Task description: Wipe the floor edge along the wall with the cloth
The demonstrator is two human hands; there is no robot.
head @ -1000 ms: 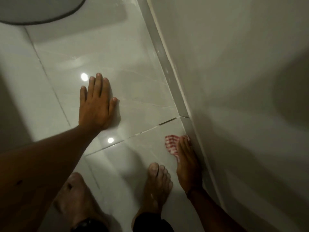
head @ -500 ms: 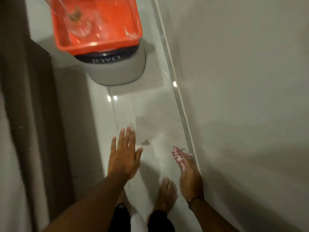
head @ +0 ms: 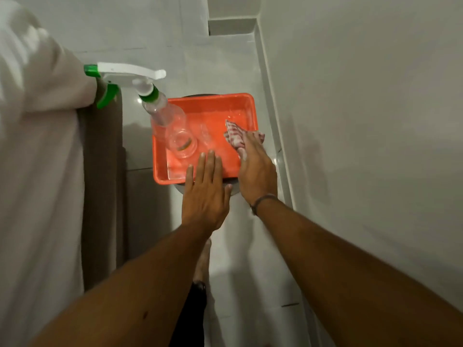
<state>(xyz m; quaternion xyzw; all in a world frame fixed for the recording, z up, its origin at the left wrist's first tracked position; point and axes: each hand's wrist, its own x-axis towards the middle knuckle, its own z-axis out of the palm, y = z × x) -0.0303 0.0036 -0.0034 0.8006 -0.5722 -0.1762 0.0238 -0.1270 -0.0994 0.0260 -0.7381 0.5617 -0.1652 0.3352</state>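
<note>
A person's right hand point(head: 254, 169) grips a red-and-white checked cloth point(head: 236, 136) and holds it over the right side of an orange plastic tub point(head: 200, 177), which stands on a round grey base near the wall point(head: 363, 121). The left hand point(head: 206, 194) hovers flat and open, fingers together, over the tub's near rim, holding nothing. A clear spray bottle point(head: 172, 131) with a green-and-white trigger head leans in the tub's left half, where a film of water appears to lie. The cloth is off the floor, so the step in hand looks to be wetting or rinsing it rather than wiping. The next move would call for wringing it, then bringing it down to the skirting strip point(head: 273, 101) and drawing it along the floor edge point(head: 280, 156) beside the tub.
</note>
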